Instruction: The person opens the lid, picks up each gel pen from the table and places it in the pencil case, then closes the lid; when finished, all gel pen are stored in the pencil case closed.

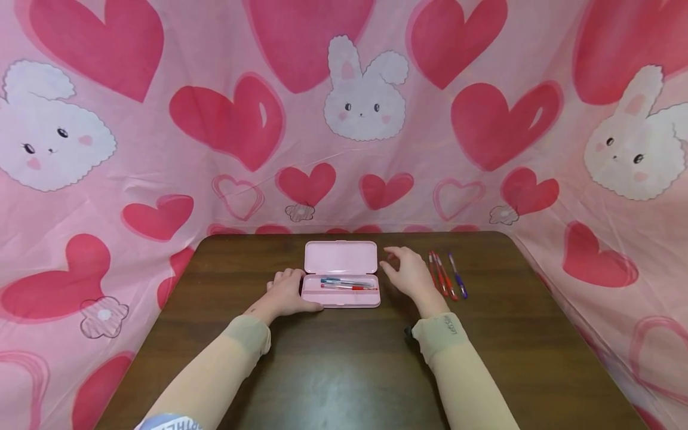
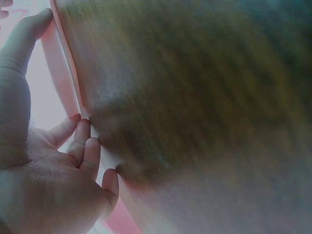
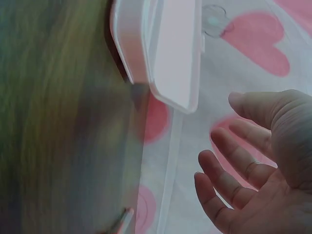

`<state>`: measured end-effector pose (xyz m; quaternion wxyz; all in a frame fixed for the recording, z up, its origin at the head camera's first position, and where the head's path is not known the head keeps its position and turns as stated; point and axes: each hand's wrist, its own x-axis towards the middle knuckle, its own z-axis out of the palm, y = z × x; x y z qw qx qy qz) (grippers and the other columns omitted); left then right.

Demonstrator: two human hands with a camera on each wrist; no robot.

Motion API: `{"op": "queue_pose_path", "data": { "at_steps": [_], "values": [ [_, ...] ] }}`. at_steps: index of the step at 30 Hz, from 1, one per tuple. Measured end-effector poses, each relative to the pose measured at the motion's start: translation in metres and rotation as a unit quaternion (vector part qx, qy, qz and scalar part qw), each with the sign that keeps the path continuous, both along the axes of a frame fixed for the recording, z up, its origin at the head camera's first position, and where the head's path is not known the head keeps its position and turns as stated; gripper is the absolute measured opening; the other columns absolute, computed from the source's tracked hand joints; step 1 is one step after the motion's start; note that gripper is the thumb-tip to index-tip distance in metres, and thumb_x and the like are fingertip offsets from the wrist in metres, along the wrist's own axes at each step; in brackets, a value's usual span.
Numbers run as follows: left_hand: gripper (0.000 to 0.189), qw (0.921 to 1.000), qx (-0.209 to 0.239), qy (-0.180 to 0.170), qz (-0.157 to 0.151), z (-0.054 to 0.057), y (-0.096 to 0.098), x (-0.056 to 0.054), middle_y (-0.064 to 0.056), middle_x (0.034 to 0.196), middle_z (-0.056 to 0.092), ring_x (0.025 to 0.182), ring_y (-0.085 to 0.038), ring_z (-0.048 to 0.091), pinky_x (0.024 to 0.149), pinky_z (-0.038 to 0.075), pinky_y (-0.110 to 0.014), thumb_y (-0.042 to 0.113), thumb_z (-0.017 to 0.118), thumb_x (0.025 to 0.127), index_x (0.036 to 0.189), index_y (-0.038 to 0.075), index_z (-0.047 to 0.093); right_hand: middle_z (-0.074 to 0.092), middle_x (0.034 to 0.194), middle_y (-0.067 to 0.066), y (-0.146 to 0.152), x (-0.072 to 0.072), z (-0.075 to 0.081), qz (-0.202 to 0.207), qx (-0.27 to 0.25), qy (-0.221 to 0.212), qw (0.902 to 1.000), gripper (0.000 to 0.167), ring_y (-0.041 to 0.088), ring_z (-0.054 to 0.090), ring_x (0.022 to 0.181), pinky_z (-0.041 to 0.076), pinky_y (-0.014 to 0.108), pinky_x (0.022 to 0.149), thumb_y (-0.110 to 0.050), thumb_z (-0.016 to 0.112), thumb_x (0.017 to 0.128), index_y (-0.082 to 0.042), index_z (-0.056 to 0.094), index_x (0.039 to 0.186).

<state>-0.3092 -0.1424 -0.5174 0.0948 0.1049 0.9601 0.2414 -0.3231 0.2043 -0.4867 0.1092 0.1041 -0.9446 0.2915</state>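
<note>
A pink pencil case (image 1: 341, 302) lies on the table with its lid (image 1: 341, 257) raised at the back. Inside its tray are a teal-blue pen (image 1: 344, 281) and a red-and-clear pen (image 1: 344, 287). My left hand (image 1: 286, 294) rests at the case's left side, thumb along the front left corner, the other fingers loosely bent beside it. My right hand (image 1: 412, 276) hovers just right of the case, fingers relaxed and apart, holding nothing. In the right wrist view, a gap separates this hand (image 3: 253, 170) from the case (image 3: 131, 44).
Several red pens (image 1: 444, 276) and a blue-purple pen (image 1: 458, 276) lie on the brown table (image 1: 333, 370) to the right of my right hand. A pink cloth (image 1: 376, 155) printed with hearts and rabbits hangs around the table's back and sides.
</note>
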Motion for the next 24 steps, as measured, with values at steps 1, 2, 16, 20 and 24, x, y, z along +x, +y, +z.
{"op": "queue_pose_path", "data": {
  "at_steps": [1,2,16,20,24],
  "values": [
    [0.106,1.0000,-0.001,0.000,0.001,-0.001,0.000,0.000,-0.015,0.148,0.058,0.138,-0.036,0.045,0.118,0.039,-0.063,0.070,0.092,0.073,0.151,0.009,0.053,0.078,0.122,0.015,0.003,0.000,0.000,-0.003,-0.002,0.004,1.0000,0.046,0.037,0.073,0.115,0.057,0.059,0.102,-0.030,0.077,0.102,-0.008,0.070,0.143],
    [0.106,1.0000,-0.002,0.000,0.001,-0.001,0.000,0.000,-0.015,0.148,0.058,0.138,-0.036,0.045,0.118,0.039,-0.064,0.070,0.092,0.073,0.151,0.009,0.053,0.078,0.122,0.015,0.005,0.000,-0.001,-0.006,-0.001,0.010,0.9999,0.046,0.038,0.073,0.115,0.057,0.059,0.102,-0.030,0.077,0.102,-0.007,0.070,0.143],
    [0.106,1.0000,-0.003,0.001,0.002,-0.002,0.001,0.000,-0.014,0.149,0.057,0.140,-0.035,0.045,0.119,0.038,-0.063,0.070,0.092,0.073,0.152,0.010,0.053,0.076,0.125,0.018,0.038,0.005,-0.003,-0.056,-0.026,0.025,0.9978,0.047,0.039,0.072,0.113,0.057,0.059,0.101,-0.029,0.074,0.105,-0.006,0.068,0.144],
    [0.107,1.0000,-0.004,0.000,0.001,-0.002,0.000,0.000,-0.013,0.148,0.058,0.139,-0.035,0.045,0.119,0.038,-0.063,0.071,0.092,0.072,0.151,0.010,0.053,0.077,0.125,0.018,0.047,0.006,-0.006,-0.069,-0.026,0.029,0.9969,0.047,0.039,0.072,0.115,0.056,0.060,0.103,-0.030,0.074,0.105,-0.006,0.067,0.145],
    [0.107,1.0000,-0.002,0.000,0.000,-0.001,0.001,0.000,-0.014,0.148,0.058,0.138,-0.035,0.045,0.117,0.038,-0.063,0.071,0.092,0.072,0.151,0.009,0.054,0.076,0.129,0.018,0.053,0.007,-0.005,-0.077,-0.025,0.021,0.9965,0.048,0.042,0.071,0.120,0.042,0.069,0.120,-0.031,0.072,0.106,-0.007,0.066,0.146]
  ]
}}
